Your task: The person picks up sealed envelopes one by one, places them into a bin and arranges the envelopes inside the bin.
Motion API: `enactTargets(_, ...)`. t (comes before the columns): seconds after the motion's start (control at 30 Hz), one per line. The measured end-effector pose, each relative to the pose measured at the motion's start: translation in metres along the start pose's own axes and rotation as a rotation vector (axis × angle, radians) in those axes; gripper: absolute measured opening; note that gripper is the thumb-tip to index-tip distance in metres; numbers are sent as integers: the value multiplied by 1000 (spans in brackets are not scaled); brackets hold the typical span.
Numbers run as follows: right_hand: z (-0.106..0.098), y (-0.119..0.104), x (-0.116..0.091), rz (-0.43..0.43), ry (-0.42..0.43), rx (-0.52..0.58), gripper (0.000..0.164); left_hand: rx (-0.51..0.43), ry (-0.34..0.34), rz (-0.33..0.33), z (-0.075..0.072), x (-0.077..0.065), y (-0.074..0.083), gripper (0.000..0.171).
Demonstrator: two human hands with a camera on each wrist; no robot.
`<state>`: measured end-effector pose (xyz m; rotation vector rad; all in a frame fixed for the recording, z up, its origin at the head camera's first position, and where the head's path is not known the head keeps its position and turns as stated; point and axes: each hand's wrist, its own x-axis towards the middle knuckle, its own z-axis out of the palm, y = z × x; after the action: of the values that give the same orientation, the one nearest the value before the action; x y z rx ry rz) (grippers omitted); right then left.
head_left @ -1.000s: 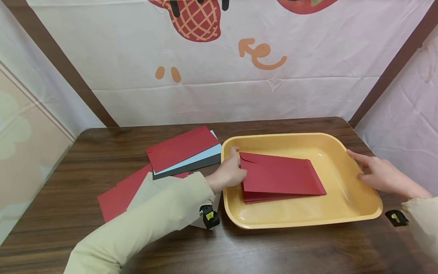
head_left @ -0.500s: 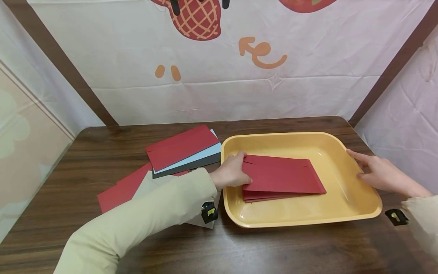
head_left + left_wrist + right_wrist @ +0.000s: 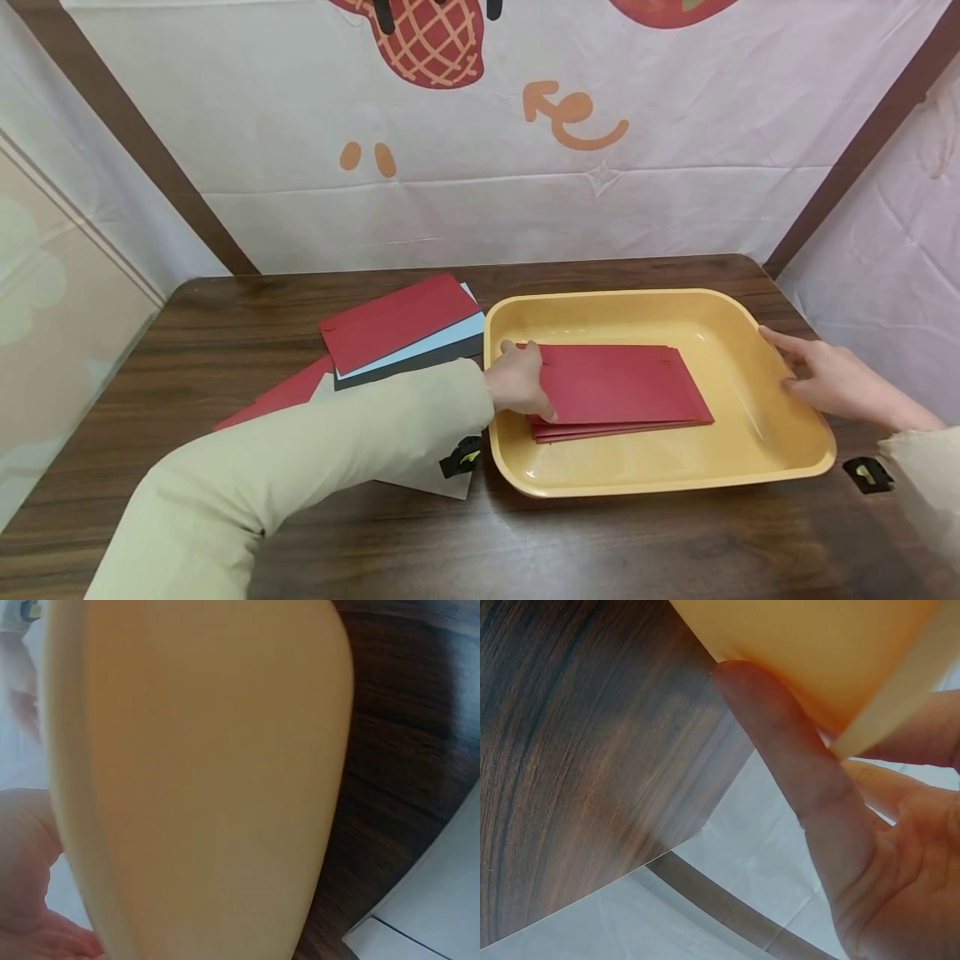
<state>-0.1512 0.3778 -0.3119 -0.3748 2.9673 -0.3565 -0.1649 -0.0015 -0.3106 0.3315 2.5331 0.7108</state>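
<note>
A stack of red envelopes (image 3: 615, 383) lies in the left half of a yellow plastic tray (image 3: 750, 442). My left hand (image 3: 519, 379) reaches over the tray's left rim, fingers spread and touching the left end of the stack. Its thumb lies at the near corner and the other fingertips at the far corner. At the opposite end, my right hand (image 3: 840, 379) grips the tray's right rim. In the right wrist view the thumb presses the outer wall, with fingers on the other side of the rim. The left wrist view shows mostly the tray's outer wall (image 3: 210, 780).
Left of the tray lies a pile with a red envelope (image 3: 397, 321) on top, a light blue one (image 3: 450, 332) and a black one (image 3: 435, 358) below. A grey-white envelope (image 3: 442, 483) sits partly under my left sleeve (image 3: 360, 433). A printed cloth (image 3: 480, 217) hangs behind the wooden table (image 3: 187, 358).
My left hand has shifted slightly right and down over the stack's left end. The envelopes lie flatter and more evenly. The right hand has stayed on the rim.
</note>
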Motion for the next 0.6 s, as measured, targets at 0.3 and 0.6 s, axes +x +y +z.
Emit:
enactTargets(0.3, 0, 1, 0, 12, -14, 4, 70, 98, -31, -38, 4, 2, 5, 99)
enactTargets(0.6, 0, 0, -1, 1, 9, 0, 69, 127, -51, -57, 11, 3, 7, 102)
